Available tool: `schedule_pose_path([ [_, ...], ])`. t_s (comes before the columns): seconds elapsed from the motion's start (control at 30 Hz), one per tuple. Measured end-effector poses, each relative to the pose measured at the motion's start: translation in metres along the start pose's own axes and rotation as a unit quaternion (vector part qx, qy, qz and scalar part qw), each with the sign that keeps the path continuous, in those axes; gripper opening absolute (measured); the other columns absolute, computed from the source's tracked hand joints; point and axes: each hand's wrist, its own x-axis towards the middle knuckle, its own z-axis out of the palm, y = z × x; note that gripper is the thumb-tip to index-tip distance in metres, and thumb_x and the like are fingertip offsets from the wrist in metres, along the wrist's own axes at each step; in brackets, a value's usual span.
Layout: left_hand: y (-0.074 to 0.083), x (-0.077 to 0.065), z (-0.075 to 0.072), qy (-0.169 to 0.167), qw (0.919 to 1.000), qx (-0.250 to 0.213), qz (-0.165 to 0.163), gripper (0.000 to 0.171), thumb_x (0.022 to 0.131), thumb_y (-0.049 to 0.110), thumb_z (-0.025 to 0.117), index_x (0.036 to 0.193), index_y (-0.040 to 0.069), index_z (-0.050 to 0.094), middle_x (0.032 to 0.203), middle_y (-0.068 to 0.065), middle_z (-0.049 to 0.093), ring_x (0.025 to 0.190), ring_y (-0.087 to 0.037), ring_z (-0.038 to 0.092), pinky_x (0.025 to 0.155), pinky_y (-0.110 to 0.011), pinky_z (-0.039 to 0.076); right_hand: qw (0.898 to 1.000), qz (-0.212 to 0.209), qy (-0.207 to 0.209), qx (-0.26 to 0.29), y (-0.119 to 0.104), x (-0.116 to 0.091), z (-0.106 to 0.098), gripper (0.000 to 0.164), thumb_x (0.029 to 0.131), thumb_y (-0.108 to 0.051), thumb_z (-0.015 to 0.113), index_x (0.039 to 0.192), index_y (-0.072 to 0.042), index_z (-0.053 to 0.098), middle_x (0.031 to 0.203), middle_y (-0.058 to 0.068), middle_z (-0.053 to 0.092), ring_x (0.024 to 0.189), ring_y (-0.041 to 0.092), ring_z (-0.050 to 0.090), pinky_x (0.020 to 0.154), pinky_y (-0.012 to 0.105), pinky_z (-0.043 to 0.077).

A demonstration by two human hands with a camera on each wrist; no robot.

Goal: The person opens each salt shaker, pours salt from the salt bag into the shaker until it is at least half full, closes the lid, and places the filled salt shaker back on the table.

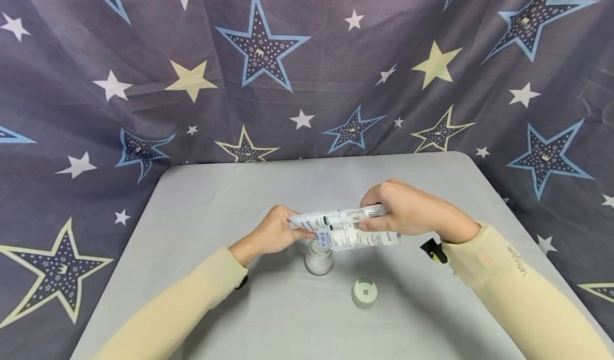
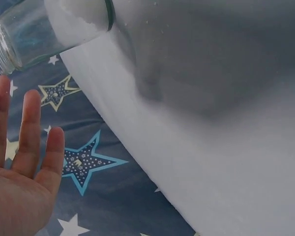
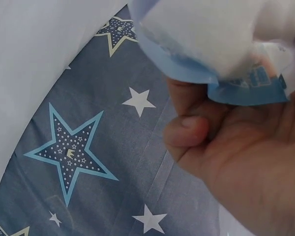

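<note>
A white plastic bag (image 1: pixel 355 237) with dark printing is tilted over a glass jar (image 1: pixel 318 263). My right hand (image 1: pixel 403 210) grips the bag's right end; in the right wrist view, its fingers curl under the blue-edged end of the bag (image 3: pixel 206 34). At the bag's left end, my left hand (image 1: pixel 279 229) pinches it near the jar's mouth, thumb on the printed side. The left wrist view shows that hand's other fingers (image 2: pixel 27 132) extended beside the jar. White grainy matter lies in the jar's bottom. The bag overlaps the jar's mouth in the head view.
A round, pale green-white lid (image 1: pixel 364 293) lies on the grey table (image 1: pixel 288 317), to the right of the jar and nearer me. Several white grains lie on the table by the jar. A star-patterned cloth (image 1: pixel 307 56) hangs behind the table's far edge.
</note>
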Motion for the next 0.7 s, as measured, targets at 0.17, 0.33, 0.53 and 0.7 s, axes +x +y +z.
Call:
schedule_pose_path([
  [0.17, -0.0006, -0.0005, -0.0004, 0.001, 1.0000, 0.005, -0.005, 0.014, 0.079, 0.011, 0.088, 0.092, 0.007, 0.083, 0.089, -0.002, 0.079, 0.089, -0.016, 0.075, 0.084, -0.035, 0.058, 1.000, 0.003, 0.004, -0.006, -0.0001, -0.0003, -0.0005, 0.009, 0.087, -0.024, 0.080, 0.084, -0.020, 0.073, 0.077, -0.012, 0.064, 0.067, 0.007, 0.057, 0.063, 0.029, 0.049],
  [0.33, -0.0012, -0.0004, -0.0015, -0.001, 1.0000, 0.003, -0.002, 0.014, 0.080, 0.010, 0.087, 0.093, 0.007, 0.082, 0.089, -0.003, 0.079, 0.088, -0.017, 0.076, 0.084, -0.035, 0.058, 1.000, 0.006, 0.005, -0.004, -0.0002, -0.0007, -0.0011, 0.009, 0.086, -0.024, 0.081, 0.083, -0.020, 0.073, 0.077, -0.012, 0.064, 0.067, 0.008, 0.057, 0.063, 0.029, 0.049],
  [0.53, -0.0039, 0.0007, -0.0022, -0.005, 0.9999, -0.003, 0.008, 0.017, 0.080, 0.008, 0.086, 0.096, 0.006, 0.082, 0.090, -0.003, 0.079, 0.088, -0.016, 0.076, 0.085, -0.034, 0.058, 1.000, 0.014, 0.001, -0.001, -0.0009, -0.0016, -0.0031, 0.009, 0.086, -0.025, 0.082, 0.085, -0.020, 0.074, 0.078, -0.013, 0.065, 0.069, 0.007, 0.058, 0.063, 0.029, 0.050],
  [0.7, -0.0044, 0.0009, -0.0029, -0.009, 0.9999, -0.006, 0.013, 0.019, 0.080, 0.008, 0.086, 0.098, 0.005, 0.081, 0.092, -0.004, 0.079, 0.087, -0.017, 0.076, 0.084, -0.033, 0.059, 1.000, 0.013, 0.000, -0.001, -0.0011, -0.0021, -0.0047, 0.009, 0.086, -0.025, 0.082, 0.087, -0.020, 0.074, 0.079, -0.012, 0.065, 0.069, 0.007, 0.058, 0.063, 0.029, 0.050],
])
